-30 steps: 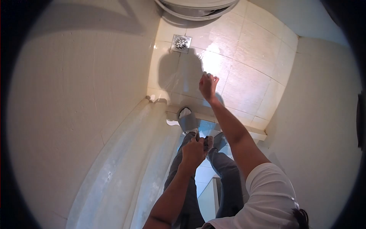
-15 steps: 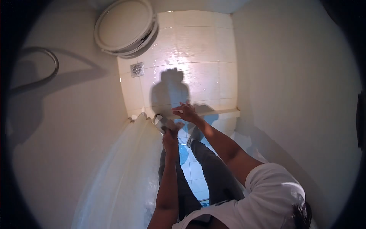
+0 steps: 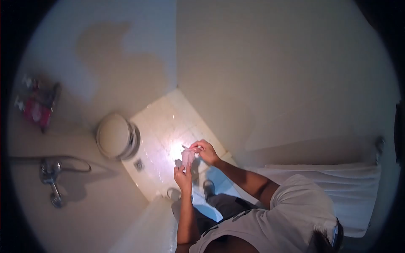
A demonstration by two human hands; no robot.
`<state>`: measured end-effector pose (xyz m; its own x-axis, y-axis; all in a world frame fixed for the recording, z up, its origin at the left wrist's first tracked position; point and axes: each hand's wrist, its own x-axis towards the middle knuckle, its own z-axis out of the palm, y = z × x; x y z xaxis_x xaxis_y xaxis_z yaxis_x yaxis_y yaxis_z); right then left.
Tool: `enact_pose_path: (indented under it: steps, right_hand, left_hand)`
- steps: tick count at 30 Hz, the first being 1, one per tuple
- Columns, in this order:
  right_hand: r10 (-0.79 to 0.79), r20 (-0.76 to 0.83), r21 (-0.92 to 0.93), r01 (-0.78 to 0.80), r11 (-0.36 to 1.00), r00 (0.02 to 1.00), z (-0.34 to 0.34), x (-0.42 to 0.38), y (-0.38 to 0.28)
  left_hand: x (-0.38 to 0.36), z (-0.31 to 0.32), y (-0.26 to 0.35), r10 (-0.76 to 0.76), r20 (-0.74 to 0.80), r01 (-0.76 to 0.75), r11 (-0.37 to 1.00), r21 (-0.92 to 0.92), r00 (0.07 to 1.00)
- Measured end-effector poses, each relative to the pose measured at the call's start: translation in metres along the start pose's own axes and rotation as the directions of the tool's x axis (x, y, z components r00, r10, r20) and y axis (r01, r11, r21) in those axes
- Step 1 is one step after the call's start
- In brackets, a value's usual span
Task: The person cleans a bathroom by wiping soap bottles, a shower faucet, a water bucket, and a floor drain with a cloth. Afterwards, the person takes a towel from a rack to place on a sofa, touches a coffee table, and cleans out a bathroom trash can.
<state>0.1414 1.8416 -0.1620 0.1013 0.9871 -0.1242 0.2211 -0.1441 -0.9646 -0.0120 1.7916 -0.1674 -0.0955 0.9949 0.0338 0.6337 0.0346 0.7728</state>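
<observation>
A small, limp, pinkish cloth (image 3: 188, 157) hangs between my two hands, over the bright wet patch of the shower floor. My left hand (image 3: 182, 177) is closed around its lower part, and a greyish bit sticks out above the fingers. At the cloth's upper end, my right hand (image 3: 204, 152) pinches it between thumb and fingers. The cloth's exact kind is hard to make out in the glare.
A round lidded bin (image 3: 114, 135) stands by the left wall near a floor drain (image 3: 139, 165). A shower mixer (image 3: 51, 169) with a hose juts from that wall, below pink bottles (image 3: 37, 113). A shower curtain (image 3: 143, 227) hangs at lower left, a white towel (image 3: 329, 189) at right.
The view has swung round, bringing the mixer, bottles and towel into sight. My right hand, fingers spread and apart before, now grips the cloth along with my left.
</observation>
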Motion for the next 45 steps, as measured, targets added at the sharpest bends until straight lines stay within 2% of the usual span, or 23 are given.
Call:
enact_pose_path:
  steps: [1, 5, 6, 7, 9, 10, 13, 15, 17, 19, 21, 24, 26, 28, 31, 33, 35, 37, 38, 40, 41, 43, 45]
  right_hand:
    - [0.121, 0.08, 0.223, -0.136, 0.965, 0.989, -0.019, -0.004, -0.022]
    - [0.212, -0.038, 0.378, -0.182, 0.908, 0.977, -0.047, -0.034, -0.085]
    - [0.224, -0.032, 0.407, -0.191, 0.893, 0.974, -0.051, -0.039, -0.096]
    - [0.212, -0.053, 0.42, -0.171, 0.891, 0.976, -0.06, -0.045, -0.105]
    - [0.203, 0.299, 0.625, -0.352, 0.697, 0.933, -0.084, -0.065, -0.116]
    - [0.111, 0.224, 0.69, -0.238, 0.683, 0.968, -0.083, -0.071, -0.119]
    - [0.089, 0.123, 0.76, -0.152, 0.632, 0.988, -0.1, -0.089, -0.12]
    - [0.082, -0.143, 0.67, 0.035, 0.742, 0.986, -0.116, -0.103, -0.132]
    - [0.128, -0.233, 0.615, 0.044, 0.787, 0.964, -0.132, -0.121, -0.151]
    - [0.076, -0.328, 0.594, 0.143, 0.791, 0.942, -0.155, -0.145, -0.172]
    - [0.197, -0.347, 0.584, 0.047, 0.811, 0.917, -0.182, -0.171, -0.179]
    - [0.314, -0.314, 0.725, 0.013, 0.689, 0.896, -0.218, -0.21, -0.191]
    - [0.056, -0.399, 0.308, 0.076, 0.948, 0.915, -0.227, -0.237, -0.197]
    - [0.028, -0.46, 0.324, 0.138, 0.936, 0.887, -0.222, -0.262, -0.223]
    - [-0.036, -0.56, 0.271, 0.224, 0.936, 0.828, -0.221, -0.297, -0.251]
    - [-0.134, -0.697, 0.041, 0.226, 0.973, 0.705, -0.223, -0.322, -0.27]
    - [-0.287, -0.816, -0.2, 0.222, 0.954, 0.501, -0.236, -0.351, -0.275]
    - [-0.286, -0.939, -0.237, 0.244, 0.94, 0.193, -0.24, -0.385, -0.294]
    - [-0.332, -0.941, -0.339, 0.192, 0.921, -0.068, -0.249, -0.402, -0.289]
    - [-0.236, -0.89, -0.224, -0.077, 0.972, -0.389, -0.266, -0.448, -0.284]
    - [-0.283, -0.824, -0.065, -0.413, 0.908, -0.49, -0.274, -0.467, -0.284]
    - [-0.186, -0.811, 0.207, -0.569, 0.796, -0.555, -0.293, -0.49, -0.267]
    - [-0.179, -0.852, 0.163, -0.572, 0.804, -0.493, -0.305, -0.496, -0.248]
  left_hand:
    - [0.004, -0.009, 0.028, -0.043, 0.014, 0.044, 0.998, -0.039, 0.999]
    - [0.007, -0.035, 0.106, 0.018, -0.009, -0.02, 0.979, -0.205, 1.0]
    - [0.006, -0.036, 0.12, 0.166, -0.08, -0.175, 0.976, -0.131, 0.983]
    - [0.003, -0.037, 0.134, 0.171, -0.027, -0.173, 0.98, -0.095, 0.985]
    - [-0.007, -0.03, 0.164, 0.358, -0.071, -0.364, 0.924, -0.119, 0.931]
    - [-0.011, -0.03, 0.173, 0.377, -0.048, -0.38, 0.917, -0.12, 0.925]
    - [-0.026, -0.031, 0.195, 0.512, 0.135, -0.489, 0.855, -0.173, 0.848]
    - [-0.033, -0.032, 0.207, 0.527, 0.216, -0.409, 0.81, -0.42, 0.822]
    - [-0.033, -0.059, 0.226, 0.364, 0.442, 0.003, 0.77, -0.639, 0.82]
    - [-0.035, -0.084, 0.247, 0.219, 0.594, 0.257, 0.749, -0.611, 0.774]
    - [-0.032, -0.088, 0.256, 0.255, 0.59, 0.291, 0.681, -0.672, 0.766]
    - [-0.02, -0.073, 0.262, 0.326, 0.627, 0.262, 0.703, -0.661, 0.708]
    - [-0.022, -0.07, 0.271, 0.292, 0.678, 0.304, 0.727, -0.616, 0.675]
    - [-0.023, -0.064, 0.276, 0.258, 0.735, 0.346, 0.754, -0.559, 0.627]
    - [-0.031, -0.047, 0.295, 0.4, 0.764, 0.234, 0.789, -0.568, 0.506]
    - [-0.045, -0.048, 0.323, 0.59, 0.679, -0.187, 0.798, -0.574, 0.437]
    - [-0.06, -0.042, 0.351, 0.705, 0.62, -0.294, 0.708, -0.642, 0.343]
    - [-0.076, -0.043, 0.38, 0.805, 0.545, -0.384, 0.592, -0.709, 0.235]
    - [-0.087, -0.043, 0.397, 0.875, 0.451, -0.418, 0.482, -0.77, 0.177]
    - [-0.11, -0.043, 0.426, 0.93, 0.354, -0.433, 0.36, -0.826, 0.097]
    - [-0.121, -0.041, 0.44, 0.964, 0.261, -0.469, 0.256, -0.845, 0.057]
    - [-0.147, -0.034, 0.46, 0.986, 0.167, -0.489, 0.151, -0.859, 0.011]
    - [-0.172, -0.023, 0.473, 0.989, 0.128, -0.446, 0.148, -0.883, 0.075]
